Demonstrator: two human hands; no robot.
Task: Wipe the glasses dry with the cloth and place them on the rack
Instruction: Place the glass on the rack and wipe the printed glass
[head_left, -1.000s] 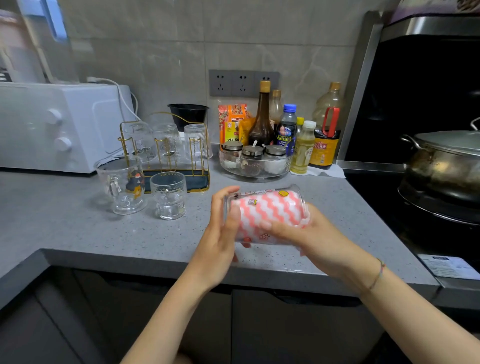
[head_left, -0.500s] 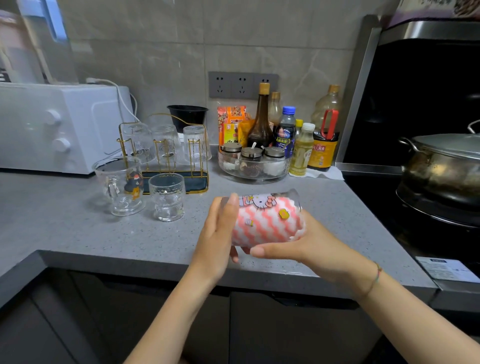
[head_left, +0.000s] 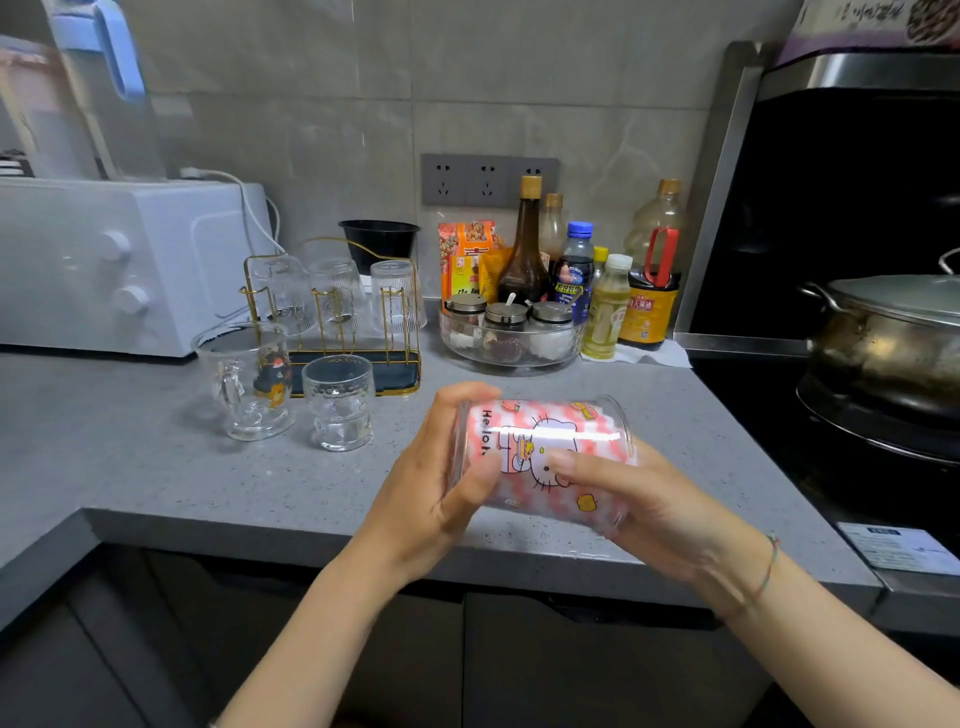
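A clear printed glass (head_left: 540, 452) with a cartoon cat on it lies sideways over the counter's front edge, held between both hands. A pink-and-white wavy cloth (head_left: 597, 431) is stuffed inside it and shows through the wall. My left hand (head_left: 436, 488) grips the base end on the left. My right hand (head_left: 649, 509) wraps the mouth end, fingers across the front. Behind, a gold wire rack (head_left: 400, 332) carries three upturned ribbed glasses. A handled glass mug (head_left: 249, 379) and a small textured glass (head_left: 340, 400) stand upright in front of the rack.
A white oven (head_left: 104, 265) sits at the back left. A glass bowl of spice jars (head_left: 509, 338) and several bottles (head_left: 608, 291) stand at the back centre. A lidded metal pot (head_left: 893, 332) is on the stove at right.
The glass has turned in my hands, bringing the cat print round to face me. Both hands shifted their hold slightly and stayed in front of the counter edge.
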